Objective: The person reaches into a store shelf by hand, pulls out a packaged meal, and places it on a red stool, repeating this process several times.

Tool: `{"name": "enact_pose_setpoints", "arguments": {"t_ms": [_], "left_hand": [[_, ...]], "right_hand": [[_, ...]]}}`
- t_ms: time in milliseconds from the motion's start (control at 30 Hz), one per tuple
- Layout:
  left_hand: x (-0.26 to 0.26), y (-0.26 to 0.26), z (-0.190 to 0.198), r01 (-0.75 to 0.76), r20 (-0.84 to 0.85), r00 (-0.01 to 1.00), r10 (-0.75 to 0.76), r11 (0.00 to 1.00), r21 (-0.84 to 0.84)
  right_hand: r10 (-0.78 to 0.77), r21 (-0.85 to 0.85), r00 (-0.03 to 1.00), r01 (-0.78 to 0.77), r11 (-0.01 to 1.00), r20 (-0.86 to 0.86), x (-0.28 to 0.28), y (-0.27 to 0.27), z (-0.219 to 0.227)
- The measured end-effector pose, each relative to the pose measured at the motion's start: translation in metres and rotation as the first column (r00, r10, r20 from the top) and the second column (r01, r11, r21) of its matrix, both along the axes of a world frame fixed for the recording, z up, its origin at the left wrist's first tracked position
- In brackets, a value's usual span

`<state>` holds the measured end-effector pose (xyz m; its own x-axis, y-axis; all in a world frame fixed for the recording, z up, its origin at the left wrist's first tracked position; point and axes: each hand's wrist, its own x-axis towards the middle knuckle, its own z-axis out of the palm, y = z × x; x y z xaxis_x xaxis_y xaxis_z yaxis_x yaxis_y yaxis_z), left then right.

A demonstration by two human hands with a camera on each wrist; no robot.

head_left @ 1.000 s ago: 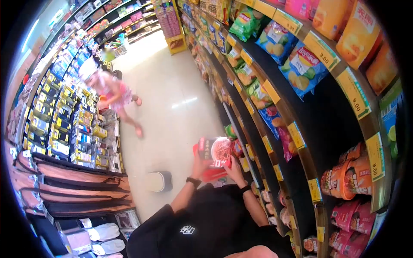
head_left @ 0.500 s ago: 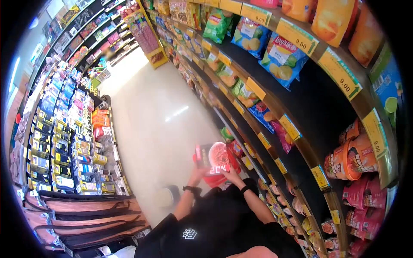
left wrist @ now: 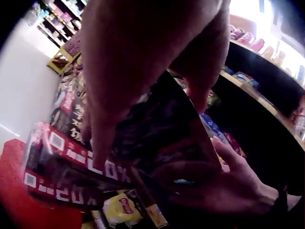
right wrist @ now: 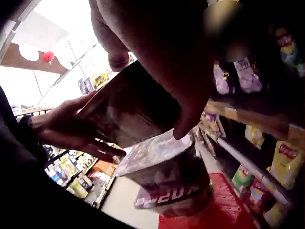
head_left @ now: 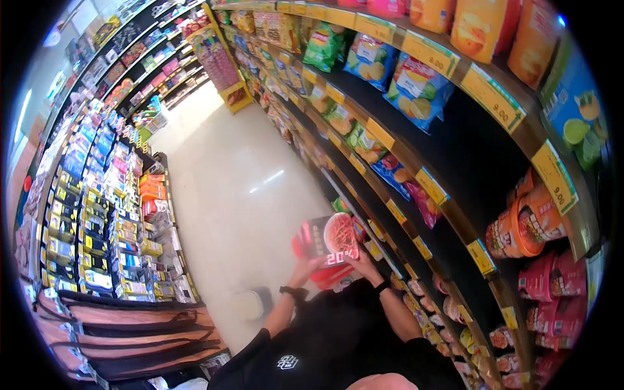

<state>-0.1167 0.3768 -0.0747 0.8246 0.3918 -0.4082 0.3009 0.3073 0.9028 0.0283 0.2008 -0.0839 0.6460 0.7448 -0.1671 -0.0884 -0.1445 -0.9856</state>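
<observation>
Both hands hold a dark instant noodle tub with a noodle picture and "20%" on it, low in front of the body. My left hand grips its left side. On the near right corner, my right hand has its thumb and fingers around the edge. Seen from the right wrist, a second tub with a pale top sits right under the dark one. In the left wrist view, fingers of the left hand lie over the printed front, and the right hand is at the opposite side.
A red plastic surface lies beneath the tubs. Snack shelves line the right, with chip bags and orange noodle buckets. Packaged goods hang along the left. A pale bin-like object stands on the aisle floor.
The view has swung, so the shelves sit differently in the picture. A person walking in the aisle has left view. Both hands still hold the tub, its printed face now showing more clearly.
</observation>
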Motion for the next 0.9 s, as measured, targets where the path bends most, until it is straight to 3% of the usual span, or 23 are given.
{"name": "enact_pose_setpoints", "arguments": {"t_ms": [67,100,200,267,333,367,400,467,533,567,667,700,800,900], "left_hand": [[0.008,-0.012,0.028,0.077,0.053,0.995,-0.082,0.993,0.092],[0.010,-0.012,0.006,0.059,0.029,0.997,-0.065,0.984,0.167],[0.025,-0.023,0.023,0.302,-0.091,0.953,-0.288,0.896,0.326],[0.032,-0.044,0.037,0.329,-0.007,0.943,-0.334,0.926,0.187],[0.050,-0.067,0.084,0.420,0.085,0.900,-0.428,0.902,0.098],[0.054,-0.073,0.073,0.499,0.076,0.855,-0.514,0.853,0.152],[0.058,-0.078,0.062,0.570,0.068,0.803,-0.593,0.795,0.205],[0.071,-0.106,0.096,0.644,0.129,0.751,-0.647,0.762,0.069],[0.078,-0.130,0.072,0.693,0.245,0.659,-0.711,0.700,0.169],[0.086,-0.136,0.059,0.758,0.222,0.555,-0.802,0.597,0.261],[0.109,-0.182,0.086,0.880,0.203,0.397,-0.895,0.434,0.190],[0.118,-0.198,0.077,0.864,0.262,0.363,-0.894,0.429,0.265],[0.141,-0.245,0.123,0.917,0.311,0.283,-0.907,0.351,0.190],[0.163,-0.287,0.098,0.885,0.332,0.200,-0.922,0.315,0.341]], "right_hand": [[-0.034,0.096,0.999,0.030,0.995,0.035,0.008,-0.014,-0.020],[-0.075,0.110,0.993,0.064,0.992,0.092,0.011,-0.021,-0.028],[-0.167,0.161,0.986,0.169,0.972,-0.024,0.008,-0.052,0.015],[-0.212,0.125,0.977,0.215,0.969,-0.032,0.003,-0.081,0.023],[-0.271,0.049,0.963,0.270,0.962,0.017,-0.004,-0.118,0.024],[-0.340,0.042,0.939,0.342,0.939,-0.050,-0.015,-0.131,0.049],[-0.411,0.050,0.912,0.411,0.910,-0.012,-0.024,-0.149,0.042],[-0.475,0.025,0.859,0.488,0.873,-0.189,-0.041,-0.180,0.070],[-0.560,0.004,0.824,0.562,0.827,-0.086,-0.061,-0.214,0.066],[-0.610,-0.029,0.792,0.609,0.793,-0.032,-0.067,-0.226,0.089],[-0.758,-0.023,0.651,0.758,0.652,-0.050,-0.091,-0.269,0.083],[-0.785,-0.057,0.619,0.785,0.617,0.038,-0.094,-0.284,0.082],[-0.857,-0.024,0.506,0.862,0.506,0.092,-0.098,-0.315,0.092],[-0.871,0.045,0.391,0.905,0.422,0.298,-0.089,-0.343,0.103]]}}
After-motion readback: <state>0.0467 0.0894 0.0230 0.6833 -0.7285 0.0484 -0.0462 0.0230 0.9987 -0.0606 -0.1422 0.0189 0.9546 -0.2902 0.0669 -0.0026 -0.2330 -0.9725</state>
